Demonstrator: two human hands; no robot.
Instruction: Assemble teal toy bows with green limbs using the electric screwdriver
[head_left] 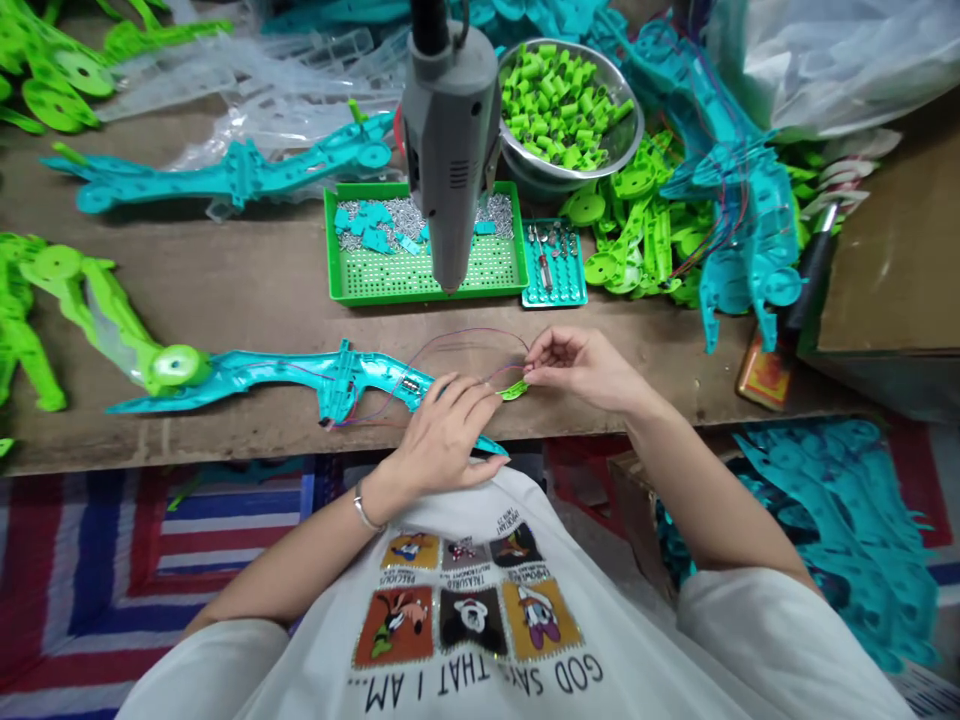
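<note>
A worker's left hand (448,420) lay palm-down, fingers extended, over the teal bow-shaped shell (281,370) near the front edge of the bench (686,345), while the right hand (577,370) appeared to pinch a thin wire (480,329) beside a small green piece (514,390); the fingertips were too small to be certain. The step looked like wire handling, and the next move seemed to call for a steady shell and a free loop. Room lay right of the right hand; a green tray (379,275) and overhanging grey tool (454,150) bounded the far side.
</note>
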